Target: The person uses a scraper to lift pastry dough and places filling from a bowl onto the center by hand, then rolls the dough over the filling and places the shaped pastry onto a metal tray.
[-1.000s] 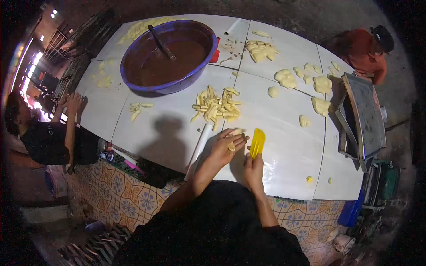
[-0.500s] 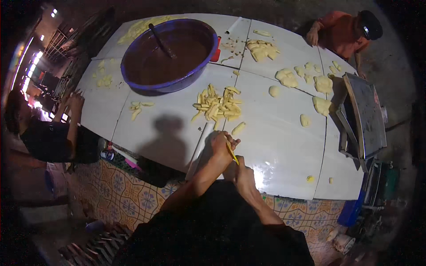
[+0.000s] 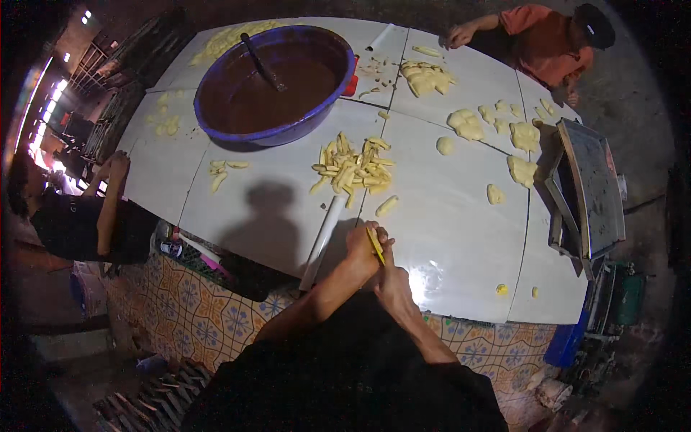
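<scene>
My left hand (image 3: 360,250) and my right hand (image 3: 394,277) meet at the near edge of the white tiled table (image 3: 446,237). A yellow scraper (image 3: 375,243) stands edge-on between them. My right hand grips it from below, and my left hand's curled fingers press against its blade. Whether the left hand holds anything is hidden. Just beyond the hands lies one dough stick (image 3: 386,206), and further on a pile of cut dough sticks (image 3: 353,165). A white rolling pin (image 3: 324,230) lies to the left of my left hand.
A blue basin (image 3: 288,134) of brown liquid with a ladle (image 3: 259,61) stands at the back left. Dough lumps (image 3: 466,124) lie at the back right. Metal trays (image 3: 590,187) sit at the right edge. A person in orange (image 3: 547,39) works opposite; another person (image 3: 79,223) sits left.
My hands have drawn together toward the table's near edge. The scraper turned from flat-on to edge-on. The dough piece from my left hand now lies on the table.
</scene>
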Demonstrator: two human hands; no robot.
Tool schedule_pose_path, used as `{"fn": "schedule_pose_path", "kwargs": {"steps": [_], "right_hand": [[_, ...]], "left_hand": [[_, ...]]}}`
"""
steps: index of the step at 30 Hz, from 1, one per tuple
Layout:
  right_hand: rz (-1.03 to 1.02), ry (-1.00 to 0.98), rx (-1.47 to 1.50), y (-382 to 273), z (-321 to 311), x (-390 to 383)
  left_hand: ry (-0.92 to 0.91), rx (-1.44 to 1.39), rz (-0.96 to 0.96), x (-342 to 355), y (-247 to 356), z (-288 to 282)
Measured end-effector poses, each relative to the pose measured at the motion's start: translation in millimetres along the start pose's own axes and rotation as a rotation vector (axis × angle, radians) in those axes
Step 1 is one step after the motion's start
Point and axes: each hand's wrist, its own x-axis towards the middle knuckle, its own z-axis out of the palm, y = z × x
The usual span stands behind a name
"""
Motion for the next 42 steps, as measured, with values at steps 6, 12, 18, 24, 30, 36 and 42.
{"fn": "schedule_pose_path", "kwargs": {"steps": [6,12,18,24,30,36,42], "right_hand": [[-0.012,0.057,-0.011,8,7,5],[0.047,0.014,-0.089,8,4,13],[-0.005,0.015,0.003,-1,0,33],[0.167,-0.212,0.602,-42,-29,87],[-0.058,-0.038,-0.188,-25,-54,178],[-0.192,-0.098,0.031,-35,-71,200],[-0.27,0.05,-0.029,-32,-83,198]], "left_hand": [[-0.097,-0.039,0.064,-9,-8,1],[-0.149,0.046,0.107,-18,-4,3],[-0.34,0.272,0.244,-17,11,-6],[-0.471,0.166,0.513,6,54,-6],[0.102,0.559,1.185,-6,86,19],[0.068,1.321,1.327,5,36,-10],[0.016,2.087,1.47,32,5,2]]}}
